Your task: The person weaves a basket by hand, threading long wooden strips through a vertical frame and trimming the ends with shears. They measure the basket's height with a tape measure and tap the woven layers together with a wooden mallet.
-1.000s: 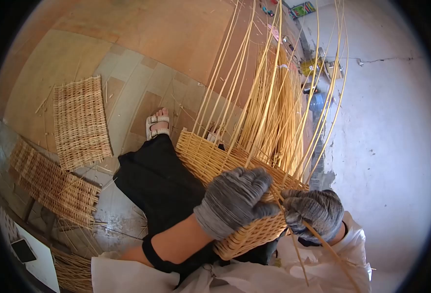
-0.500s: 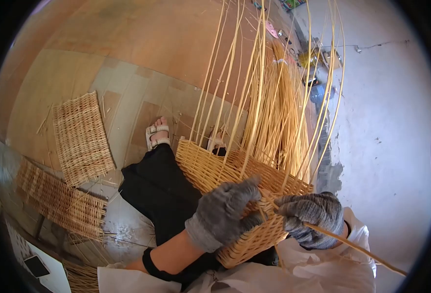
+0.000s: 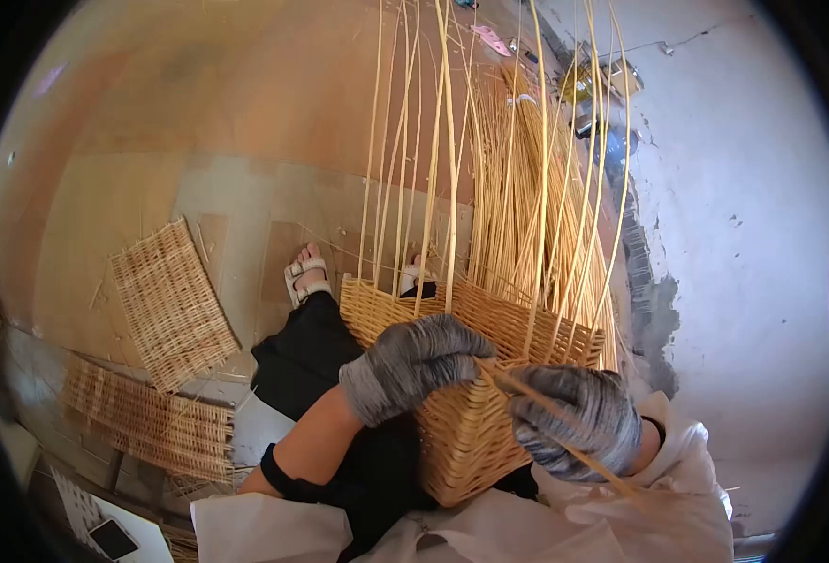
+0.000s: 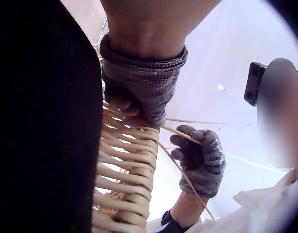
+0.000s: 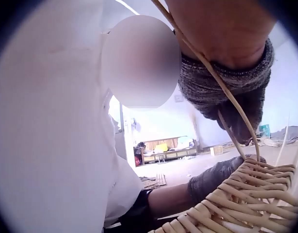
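A half-woven wicker basket (image 3: 475,441) with tall upright stakes (image 3: 452,169) rests across the person's lap. My gloved left hand (image 3: 414,366) grips its top edge near the close corner; in the left wrist view its fingers (image 4: 122,104) curl over the weave. Beside that corner, my gloved right hand (image 3: 574,422) holds a long willow rod (image 4: 180,133) between thumb and fingers. The rod runs from the corner past the right wrist, as the right wrist view shows. A second thin strand (image 4: 185,177) hangs from the same corner in the left wrist view.
Behind the basket lies a big bundle of loose willow rods (image 3: 517,188). Two flat woven panels (image 3: 175,305) are at the left. A phone (image 3: 114,538) sits on a white surface at bottom left. The wall (image 3: 743,281) rises at the right.
The left hand's fingers, earlier raised and spread at the rim, have closed on the edge at the corner. The right hand has come slightly lower and left with the rod. The head view has shifted.
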The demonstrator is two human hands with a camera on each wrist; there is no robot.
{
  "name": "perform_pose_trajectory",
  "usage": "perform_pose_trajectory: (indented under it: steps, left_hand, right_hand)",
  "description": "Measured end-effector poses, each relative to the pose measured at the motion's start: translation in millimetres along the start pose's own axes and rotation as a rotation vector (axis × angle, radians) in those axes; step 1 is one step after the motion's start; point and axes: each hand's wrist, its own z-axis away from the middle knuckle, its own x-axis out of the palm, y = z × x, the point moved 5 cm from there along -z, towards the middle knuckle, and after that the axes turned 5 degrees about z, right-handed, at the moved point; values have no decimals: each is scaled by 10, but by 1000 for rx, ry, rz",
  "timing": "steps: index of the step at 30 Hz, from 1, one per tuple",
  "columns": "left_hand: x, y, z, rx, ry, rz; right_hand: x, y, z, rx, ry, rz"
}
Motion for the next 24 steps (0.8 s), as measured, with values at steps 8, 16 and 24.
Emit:
perform_pose_trajectory:
  steps: [8,16,24]
  left_hand:
    - [68,-95,-42,-348,-122,286]
    - [-65,-59,73,-329,10,163]
    - [-18,28,243,-365,431,59]
  right_hand:
    - [49,286,332,84,277,-491]
    - [325,898,64,387,482,-1070]
    - [46,1041,0,172,580,-961]
